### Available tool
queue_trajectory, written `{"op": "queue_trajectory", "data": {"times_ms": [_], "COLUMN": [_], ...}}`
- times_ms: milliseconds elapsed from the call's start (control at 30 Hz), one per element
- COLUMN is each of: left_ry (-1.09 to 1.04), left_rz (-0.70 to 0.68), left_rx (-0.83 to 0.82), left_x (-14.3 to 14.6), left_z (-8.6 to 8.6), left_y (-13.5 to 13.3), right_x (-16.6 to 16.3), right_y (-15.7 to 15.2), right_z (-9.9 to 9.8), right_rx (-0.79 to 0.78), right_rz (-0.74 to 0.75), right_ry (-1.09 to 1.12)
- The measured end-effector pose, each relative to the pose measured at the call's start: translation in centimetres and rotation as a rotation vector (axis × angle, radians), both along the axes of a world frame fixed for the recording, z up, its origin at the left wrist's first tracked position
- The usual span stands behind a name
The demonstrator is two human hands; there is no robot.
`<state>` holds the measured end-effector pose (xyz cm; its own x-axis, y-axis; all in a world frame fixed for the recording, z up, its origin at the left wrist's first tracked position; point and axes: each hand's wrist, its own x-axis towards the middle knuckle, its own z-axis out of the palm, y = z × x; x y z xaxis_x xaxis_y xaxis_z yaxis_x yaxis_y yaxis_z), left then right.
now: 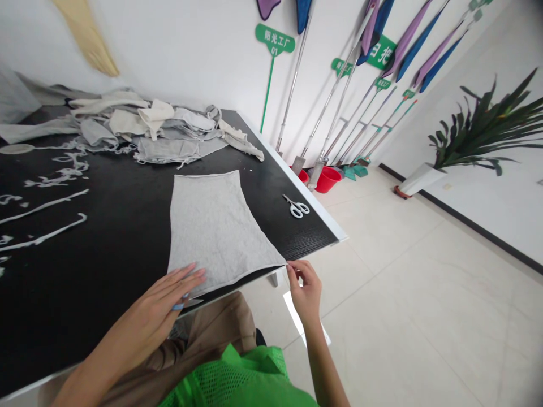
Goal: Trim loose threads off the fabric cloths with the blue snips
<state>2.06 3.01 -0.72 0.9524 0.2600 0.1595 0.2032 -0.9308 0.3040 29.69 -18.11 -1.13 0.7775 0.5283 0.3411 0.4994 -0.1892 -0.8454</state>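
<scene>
A light grey piece of cloth (212, 226) lies spread on the black tabletop, narrower at the far end and flaring toward me. My left hand (167, 294) rests with fingers stretched out on its near left corner. Beneath those fingers shows a small light blue piece (178, 306) beside a pale, metallic-looking tip; what it is stays partly hidden. At the cloth's near right corner, my right hand (304, 285) pinches the fabric between thumb and fingers, pulling it past the table edge. White-handled scissors (297, 208) lie to the right of the cloth.
A heap of grey and cream fabric pieces (156, 124) covers the table's back. Fabric strips (55, 229) lie at left. Beyond the table's right edge (297, 175), mops and brooms lean against the wall near a red bucket (328, 180). A potted plant (424, 178) stands farther right.
</scene>
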Motion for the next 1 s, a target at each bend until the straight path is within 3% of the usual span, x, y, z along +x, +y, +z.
{"op": "queue_trajectory", "data": {"times_ms": [433,633,800,1000], "left_ry": [-0.049,-0.017,-0.055,-0.168], "left_rz": [0.058,0.089,0.172,0.326], "left_rx": [-0.042,-0.089,-0.121,-0.049], "left_x": [0.4,0.4,0.7,1.7], "left_z": [1.3,1.5,1.2,0.1], "left_y": [-0.8,-0.9,-1.1,-2.6], "right_x": [-0.2,-0.6,-1.4,-6.5], "right_y": [0.0,0.9,3.1,6.7], "right_z": [-1.1,-0.6,-0.7,0.2], "right_rx": [0.01,0.031,0.035,-0.094], "right_rz": [0.013,-0.077,0.164,0.307], "right_ry": [-0.128,-0.349,-0.48,-0.357]}}
